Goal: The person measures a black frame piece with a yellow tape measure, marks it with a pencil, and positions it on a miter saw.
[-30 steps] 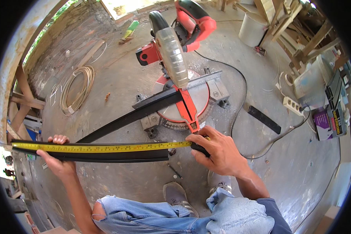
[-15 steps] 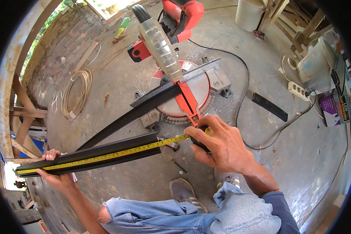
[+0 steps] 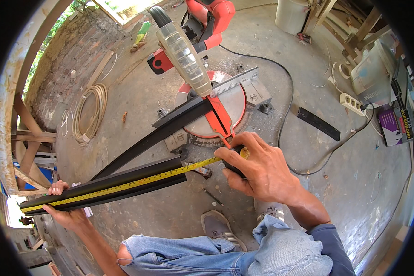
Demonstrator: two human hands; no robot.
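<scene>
From my end I see a rough workshop: a red power saw (image 3: 200,78) on the stained grey floor (image 3: 336,193), timber (image 3: 369,25) crowded at upper right, worn brickwork (image 3: 85,46) at upper left.

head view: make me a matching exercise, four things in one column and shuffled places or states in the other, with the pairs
Things
1. thin yellow metal measuring tape
2. round coil of beige cable
3. white plastic power strip
4. short flat black strip

Places or states
A. has a black plug in one end
B. laid along the long black profile in the left hand
C. on the floor, inside the curve of the thin black cord
D. on the floor, left of the red mitre saw

Pairs: 1-B, 2-D, 3-A, 4-C
</scene>
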